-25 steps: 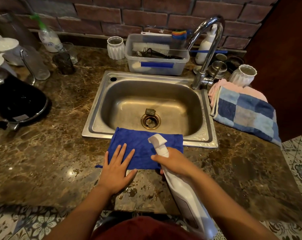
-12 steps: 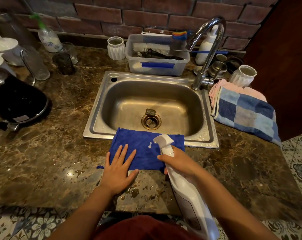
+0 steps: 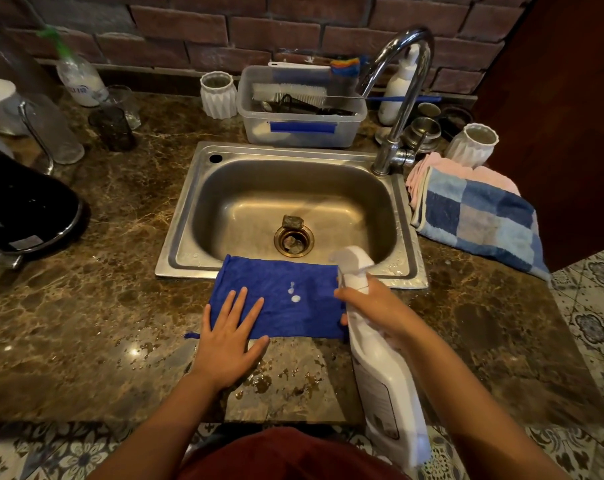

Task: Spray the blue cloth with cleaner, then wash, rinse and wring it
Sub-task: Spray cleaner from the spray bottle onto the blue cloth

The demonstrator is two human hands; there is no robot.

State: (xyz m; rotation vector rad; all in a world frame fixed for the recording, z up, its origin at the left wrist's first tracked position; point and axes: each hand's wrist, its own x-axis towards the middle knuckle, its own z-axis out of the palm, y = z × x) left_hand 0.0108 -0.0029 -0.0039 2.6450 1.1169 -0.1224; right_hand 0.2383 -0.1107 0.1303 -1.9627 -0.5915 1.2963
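Observation:
The blue cloth (image 3: 293,306) lies spread flat on the marble counter, its far edge over the front rim of the steel sink (image 3: 411,268). Two small white blobs of cleaner sit near the cloth's middle. My left hand (image 3: 229,336) presses flat on the cloth's near left corner, fingers straight and spread. My right hand (image 3: 373,306) grips the neck of a white spray bottle (image 3: 380,372), held tilted over the cloth's right edge with its blurred nozzle pointing away toward the sink.
A chrome tap (image 3: 397,98) rises at the sink's back right. A checked blue towel (image 3: 477,223) lies to the right, a plastic tub of brushes (image 3: 300,129) behind the sink, a black pot (image 3: 23,209) and glasses at left. Water drops dot the counter front.
The spray bottle and my right hand moved right, off the cloth's middle to its right edge. White blobs of cleaner appeared on the cloth. My left hand stayed put.

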